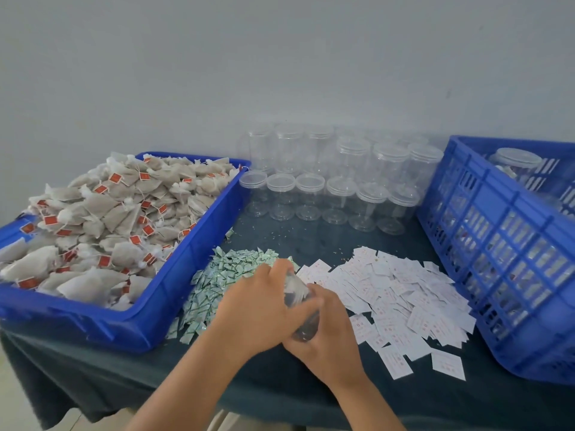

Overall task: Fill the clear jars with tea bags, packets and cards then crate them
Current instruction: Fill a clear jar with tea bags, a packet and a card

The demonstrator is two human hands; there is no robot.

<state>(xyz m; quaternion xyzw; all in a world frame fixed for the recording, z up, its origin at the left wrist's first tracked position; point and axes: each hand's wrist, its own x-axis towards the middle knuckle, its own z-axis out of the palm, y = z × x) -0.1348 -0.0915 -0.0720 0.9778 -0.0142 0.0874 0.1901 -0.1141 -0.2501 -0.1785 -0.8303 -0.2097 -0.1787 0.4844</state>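
Gripping clear plastic jar (307, 323), L hand (258, 306), R hand (329, 340)

1. No text can be read anywhere.
2. Red tags (115, 178) on the tea bags (93, 209), left of frame: marks too small.
3. White cards (404, 290), lower right: reddish print, blurred.
4. Green packets (224, 275), centre: print illegible.

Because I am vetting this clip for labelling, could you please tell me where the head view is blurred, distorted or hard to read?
Head view: soft, even light, no hard shadows; the jar between the left hand and right hand is motion-blurred; the empty jars at the back fade into the wall; the wide lens tilts the blue crate at the right edge.
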